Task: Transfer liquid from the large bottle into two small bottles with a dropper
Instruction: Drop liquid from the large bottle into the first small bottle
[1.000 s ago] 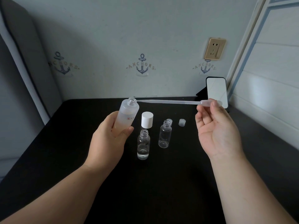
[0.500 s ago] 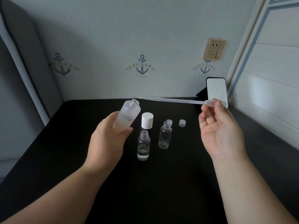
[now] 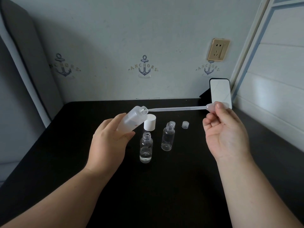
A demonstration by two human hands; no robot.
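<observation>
Now that the left hand (image 3: 109, 145) has tipped its gripped frosted large bottle (image 3: 131, 120) further, the dropper (image 3: 177, 109), bulb pinched by the right hand (image 3: 225, 134), reaches the mouth; next draw likely; far small bottle (image 3: 168, 137) looks empty.

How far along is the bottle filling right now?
Done: all three caps are off, and the near small bottle holds some liquid at its bottom. In hand: the left hand tilts the large bottle while the right hand pinches the dropper, its tip at the bottle's mouth. Left: the far small bottle looks empty, so it needs filling.
</observation>
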